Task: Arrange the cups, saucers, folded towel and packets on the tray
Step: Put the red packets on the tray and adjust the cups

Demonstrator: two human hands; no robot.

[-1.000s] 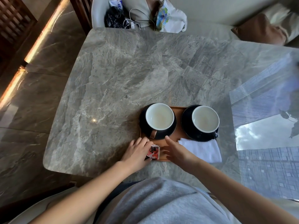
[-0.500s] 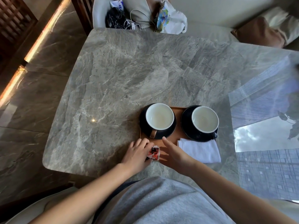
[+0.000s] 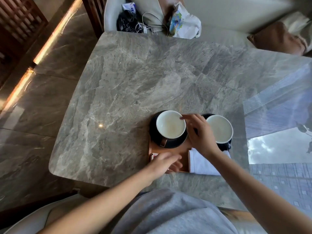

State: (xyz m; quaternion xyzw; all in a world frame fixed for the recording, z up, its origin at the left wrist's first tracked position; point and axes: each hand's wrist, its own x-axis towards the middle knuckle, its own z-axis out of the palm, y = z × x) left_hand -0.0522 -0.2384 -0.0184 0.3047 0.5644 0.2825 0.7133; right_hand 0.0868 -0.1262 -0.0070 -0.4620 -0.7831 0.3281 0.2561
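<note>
A brown wooden tray [image 3: 183,150] lies near the table's front edge. Two white-lined cups stand on black saucers on it: the left cup [image 3: 170,126] on its saucer [image 3: 154,137], the right cup [image 3: 219,128] partly behind my right hand. A folded white towel [image 3: 202,163] lies at the tray's front right. My left hand [image 3: 164,162] lies over the red packets [image 3: 154,156] at the tray's front left corner; its grip is hidden. My right hand [image 3: 199,132] hovers between the cups, fingers spread, fingertips at the left cup's rim.
The grey marble table [image 3: 135,92] spreads far and left of the tray. A chair [image 3: 152,16] beyond the far edge holds bags and a cable. A cushion [image 3: 278,38] lies at the far right. Window reflections cover the table's right side.
My right hand has lifted from the tray's front edge and reached forward between the cups. My left hand has slid right, over the packets.
</note>
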